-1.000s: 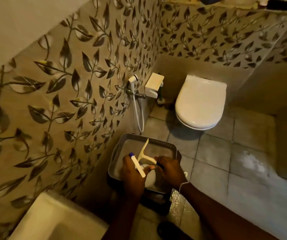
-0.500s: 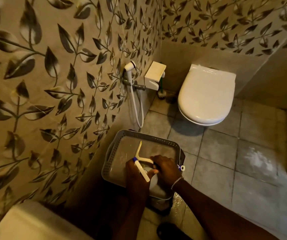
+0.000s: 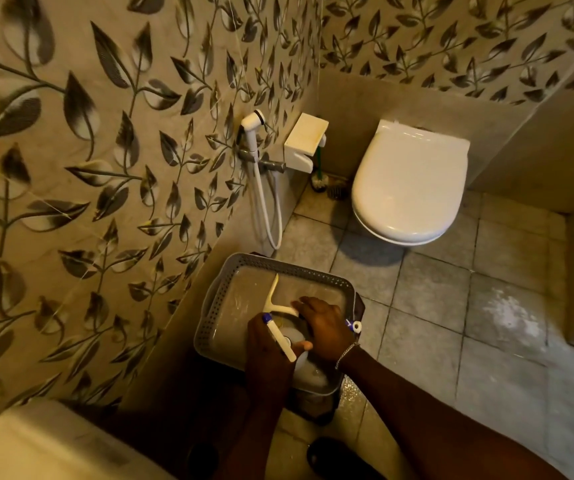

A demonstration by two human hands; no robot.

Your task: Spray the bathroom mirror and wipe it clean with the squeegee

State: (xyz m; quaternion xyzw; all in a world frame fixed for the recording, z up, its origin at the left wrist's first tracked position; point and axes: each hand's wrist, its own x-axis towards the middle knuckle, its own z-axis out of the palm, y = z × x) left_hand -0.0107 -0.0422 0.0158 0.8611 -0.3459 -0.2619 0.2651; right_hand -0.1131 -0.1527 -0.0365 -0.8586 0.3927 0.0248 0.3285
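Note:
Both my hands are down inside a grey perforated basket (image 3: 278, 263) on the floor by the wall. My left hand (image 3: 265, 355) grips a white spray bottle (image 3: 280, 341) by its neck, and the blue nozzle tip points up and left. My right hand (image 3: 323, 327) is closed over the handle of a cream squeegee (image 3: 272, 292), whose blade stands upright in the basket. A small white and blue piece (image 3: 355, 325) sticks out beside my right wrist. No mirror is in view.
A white wall-hung toilet (image 3: 410, 181) with its lid down is ahead on the right. A bidet sprayer (image 3: 252, 129) with a hose, a white paper holder (image 3: 304, 140) and a toilet brush (image 3: 318, 181) are by the leaf-patterned wall. A white basin edge (image 3: 53, 445) is at bottom left.
The view has tilted down and drawn nearer to the basket. Both hands stay in the basket, holding the bottle and the squeegee as before.

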